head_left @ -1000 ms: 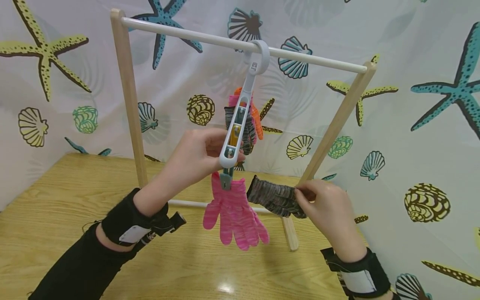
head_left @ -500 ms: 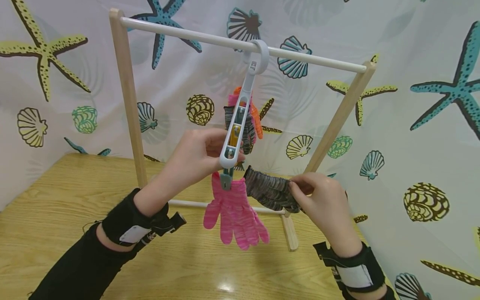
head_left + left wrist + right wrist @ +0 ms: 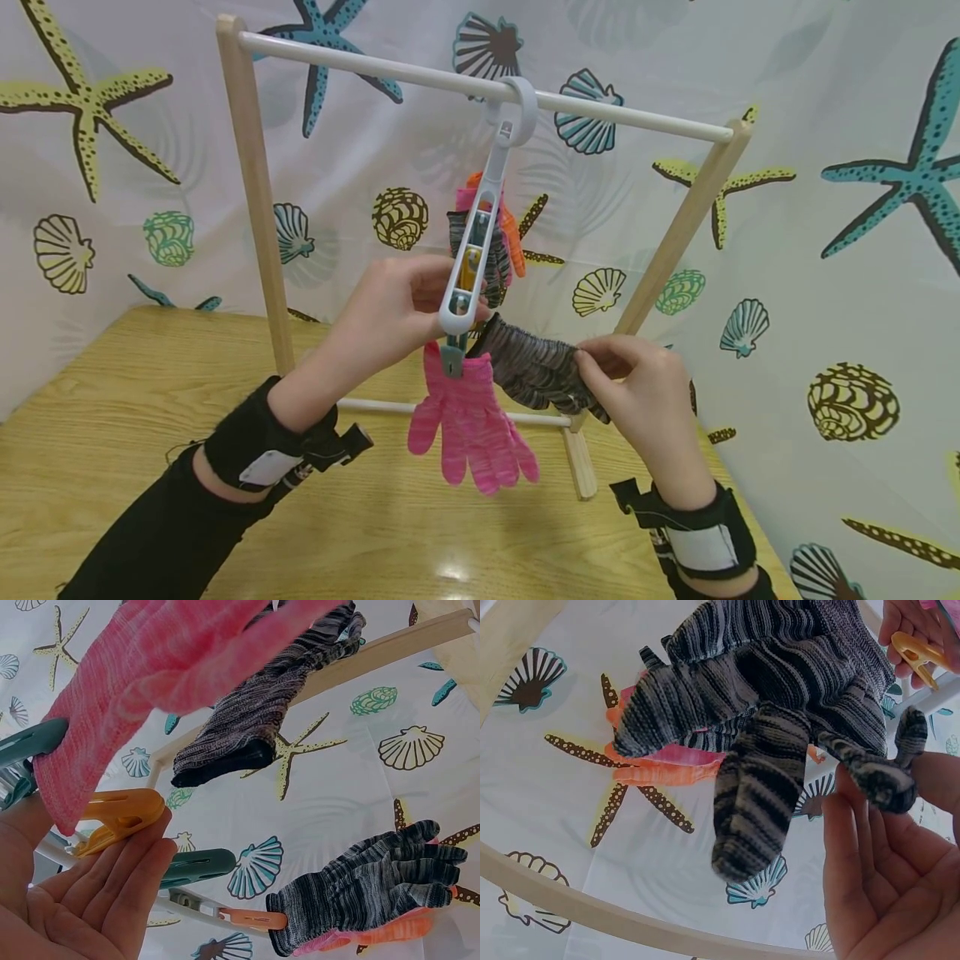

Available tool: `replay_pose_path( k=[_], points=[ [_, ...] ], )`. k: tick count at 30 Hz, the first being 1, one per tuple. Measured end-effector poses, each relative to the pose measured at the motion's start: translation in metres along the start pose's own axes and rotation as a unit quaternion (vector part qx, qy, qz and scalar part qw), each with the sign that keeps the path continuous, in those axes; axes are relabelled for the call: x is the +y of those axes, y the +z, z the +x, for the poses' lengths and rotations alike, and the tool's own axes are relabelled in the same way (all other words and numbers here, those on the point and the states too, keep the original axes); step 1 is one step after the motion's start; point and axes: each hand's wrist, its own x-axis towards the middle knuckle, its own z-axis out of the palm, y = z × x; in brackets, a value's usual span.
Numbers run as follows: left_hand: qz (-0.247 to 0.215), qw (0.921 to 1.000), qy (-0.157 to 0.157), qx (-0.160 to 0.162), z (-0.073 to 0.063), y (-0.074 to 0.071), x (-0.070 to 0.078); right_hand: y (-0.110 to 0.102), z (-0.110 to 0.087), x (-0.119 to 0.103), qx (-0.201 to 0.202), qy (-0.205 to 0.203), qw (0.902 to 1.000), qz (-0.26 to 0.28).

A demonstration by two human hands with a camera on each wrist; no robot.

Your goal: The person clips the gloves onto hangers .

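Observation:
A light-grey clip hanger [image 3: 471, 267] hangs by its hook, its bar pointing towards me. My left hand [image 3: 397, 304] holds it near its front end, fingers beside the yellow clip [image 3: 124, 814]; the bar partly hides the grip. A pink glove [image 3: 471, 425] hangs by its cuff from the front dark green clip [image 3: 452, 360]. My right hand [image 3: 637, 379] pinches a finger of a grey-black striped knit glove [image 3: 536, 367] between thumb and fingertips. That glove stretches left, its dark cuff beside the pink glove's cuff and just under the hanger. Another dark green clip [image 3: 199, 864] shows past my left fingers.
A rack with a white rod [image 3: 375, 68] and wooden posts [image 3: 255, 183] stands on the wooden table [image 3: 337, 517]. Further back on the hanger hang another striped glove [image 3: 367, 881] and orange and pink gloves [image 3: 513, 237]. A shell-print curtain [image 3: 787, 108] is behind.
My right hand has moved left and slightly up with the striped glove, bringing its cuff from right of the pink glove to just below the hanger's end. My left hand keeps its place.

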Motion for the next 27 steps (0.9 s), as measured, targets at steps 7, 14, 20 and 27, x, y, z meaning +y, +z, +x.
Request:
replay_pose_path(
  k=[7, 14, 20, 27],
  points=[
    [-0.001, 1.0000, 0.005, 0.003, 0.0003, 0.0006, 0.0000, -0.0015, 0.0008, -0.0022, 0.016, 0.024, 0.9992, 0.027],
    [0.000, 0.9999, 0.010, 0.007, 0.0005, 0.0022, -0.0006, 0.0000, -0.0001, -0.0040, 0.035, 0.032, 0.9972, 0.057],
    [-0.015, 0.9999, 0.003, 0.003, -0.0018, 0.0033, -0.0003, 0.0015, 0.0001, -0.0045, 0.047, 0.045, 0.9955, 0.068],
    [-0.008, 0.9996, 0.011, 0.025, -0.0033, 0.0048, 0.0031, 0.0018, 0.0044, -0.0056, 0.060, 0.073, 0.9913, 0.091]
  ],
)
